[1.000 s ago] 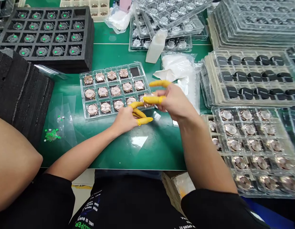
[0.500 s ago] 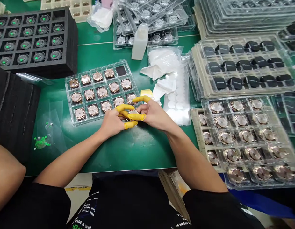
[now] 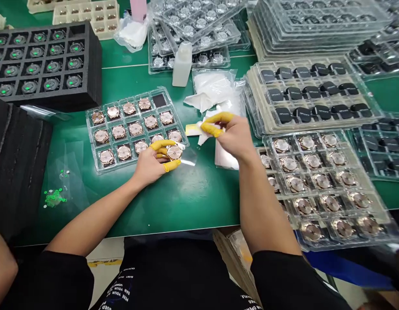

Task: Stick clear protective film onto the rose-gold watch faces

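Observation:
My left hand (image 3: 153, 162), in yellow finger cots, grips a rose-gold watch head (image 3: 174, 152) by its rim, dial side up. Just past it lies a clear plastic film (image 3: 189, 157). My right hand (image 3: 233, 133), also in yellow finger cots, is held over the white wipes (image 3: 204, 140) with thumb and forefinger brought together. A small white bit shows at its fingertips, but I cannot make out what it is. Beside these fingertips is a yellow-and-white paper piece (image 3: 192, 129). Behind my left hand, a clear tray (image 3: 118, 143) holds several similar watch heads.
Black foam trays (image 3: 95, 64) of watch parts with green dots stand at left. A white bottle (image 3: 182, 64) and stacked clear trays (image 3: 233, 32) are behind. Trays of black pieces (image 3: 316, 92) and of watch heads (image 3: 335, 219) fill the right. Green dots (image 3: 55, 198) lie at left.
My right hand has let go of the watch head and moved right to the white wipes. My left hand keeps the watch head, now plainly visible. The camera view has shifted slightly.

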`<state>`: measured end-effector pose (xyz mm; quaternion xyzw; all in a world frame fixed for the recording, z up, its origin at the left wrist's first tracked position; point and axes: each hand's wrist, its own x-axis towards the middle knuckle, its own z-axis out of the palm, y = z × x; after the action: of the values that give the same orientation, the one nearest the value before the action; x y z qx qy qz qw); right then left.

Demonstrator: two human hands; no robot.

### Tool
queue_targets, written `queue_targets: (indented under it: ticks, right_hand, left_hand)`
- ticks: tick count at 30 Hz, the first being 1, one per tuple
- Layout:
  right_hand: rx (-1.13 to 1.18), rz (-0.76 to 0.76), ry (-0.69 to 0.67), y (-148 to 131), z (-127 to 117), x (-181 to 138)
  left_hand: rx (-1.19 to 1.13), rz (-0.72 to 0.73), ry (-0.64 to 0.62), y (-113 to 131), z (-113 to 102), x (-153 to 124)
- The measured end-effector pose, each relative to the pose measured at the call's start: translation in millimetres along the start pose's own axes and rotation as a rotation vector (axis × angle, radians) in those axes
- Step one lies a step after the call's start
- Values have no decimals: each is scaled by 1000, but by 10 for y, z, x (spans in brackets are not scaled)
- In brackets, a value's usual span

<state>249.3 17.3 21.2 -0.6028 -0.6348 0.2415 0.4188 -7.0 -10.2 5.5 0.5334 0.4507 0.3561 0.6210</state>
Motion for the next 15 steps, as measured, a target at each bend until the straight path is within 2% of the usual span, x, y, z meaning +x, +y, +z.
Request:
queue_targets:
  ticks: [3, 7, 9, 12, 15]
  right_hand:
    - [-1, -28, 126, -257, -48, 485]
    - [-131, -176, 221, -584, -18, 1385]
    - [-238, -98, 216, -658, 56, 1749]
    - [-330, 31, 169, -641, 187, 2059]
    - [-396, 70, 194, -558, 272, 2148]
  left_hand:
    - [12, 20, -5, -44, 3, 9]
    - [33, 47, -6, -96, -12, 9]
    - [43, 53, -14, -107, -24, 5]
    - [77, 59, -31, -101, -38, -5]
    - [125, 67, -35, -82, -40, -18]
